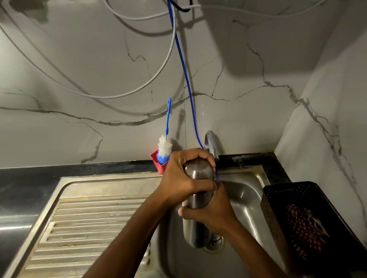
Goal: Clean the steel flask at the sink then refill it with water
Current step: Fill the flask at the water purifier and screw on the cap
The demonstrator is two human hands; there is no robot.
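Over the basin: flask [197,221] held above the sink [242,197], base low toward the drain [214,243], cap end up and away toward 12 o'clock.
Right hand [213,214]: nearer of the two, wrapped round the flask's middle from 3 o'clock, thumb across the front.
Left hand [186,175]: farther, clamped over the cap [198,169], fingers curled across its top from 9 o'clock.
Long axis: near-upright, running near to far between both grips, top leaning slightly away.
Likely step: twisting the cap loose, body braced by the lower grip; a judgement only.
Tap [212,145]: just past the cap at 1 o'clock, no water visible.
Brush [165,148]: standing in a red cup [159,164] at 11 o'clock of the cap, handle up against the wall, untouched.
Black basket [308,221]: at 3 o'clock on the counter, well clear of the flask.
Hoses: blue tube [185,74] hanging down the wall toward the tap.
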